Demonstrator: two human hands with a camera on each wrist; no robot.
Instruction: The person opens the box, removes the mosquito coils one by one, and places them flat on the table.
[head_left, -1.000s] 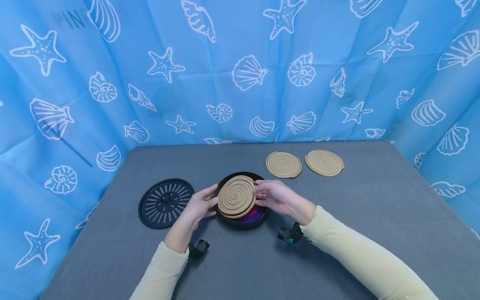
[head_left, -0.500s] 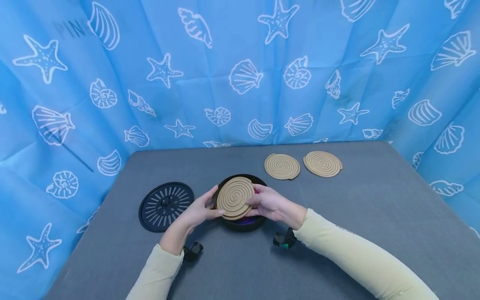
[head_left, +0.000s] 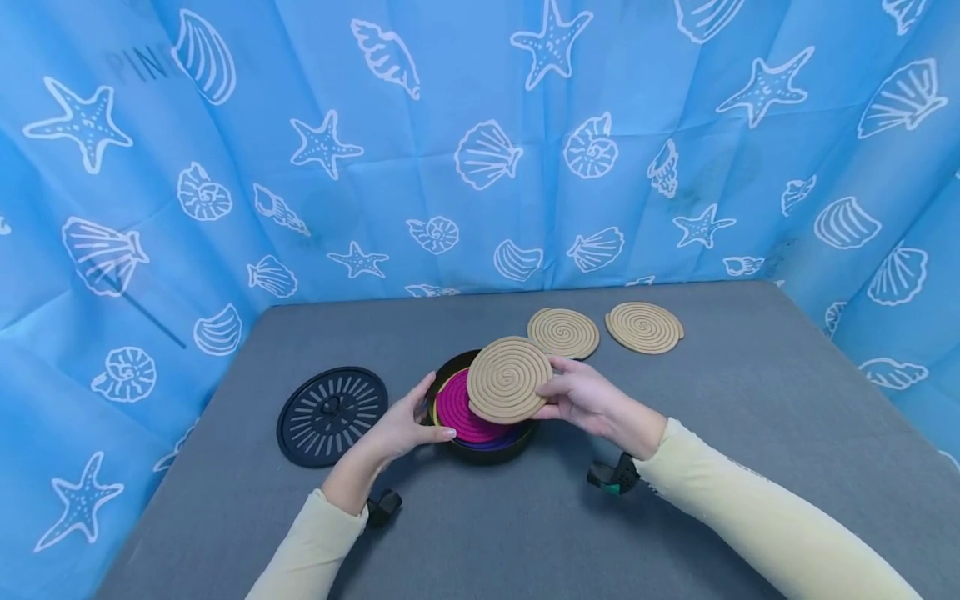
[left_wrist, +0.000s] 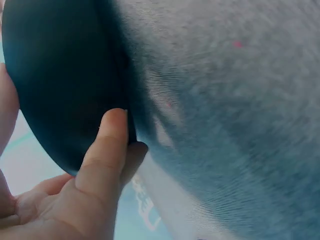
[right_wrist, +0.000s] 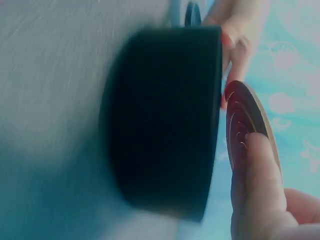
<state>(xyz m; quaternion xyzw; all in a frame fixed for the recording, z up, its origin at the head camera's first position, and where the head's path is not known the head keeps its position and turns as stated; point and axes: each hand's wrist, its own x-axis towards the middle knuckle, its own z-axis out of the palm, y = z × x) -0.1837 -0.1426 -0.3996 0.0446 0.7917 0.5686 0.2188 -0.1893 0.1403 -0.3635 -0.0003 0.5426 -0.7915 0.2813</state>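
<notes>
coaster (head_left: pixel 507 380) in r hand's (head_left: pixel 588 398) pinch, over bowl's (head_left: pixel 491 456) r side.
head: round, no long axis; just l of r hand, the nearer one; l hand (head_left: pixel 401 427) spread at bowl's l side. l wrist: fingertip (left_wrist: pixel 115 120) on outer wall. r wrist: coaster approx edge-on, just clear of bowl.

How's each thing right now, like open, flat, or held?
Black bowl: open on top, held by the left hand.
Tan mat in front: tilted, held by the right hand.
Left back mat: flat on the table.
Right back mat: flat on the table.
Slotted black disc: flat on the table.
Magenta mat: inside the bowl, partly hidden.
Blue piece: in the bowl, mostly hidden.
</notes>
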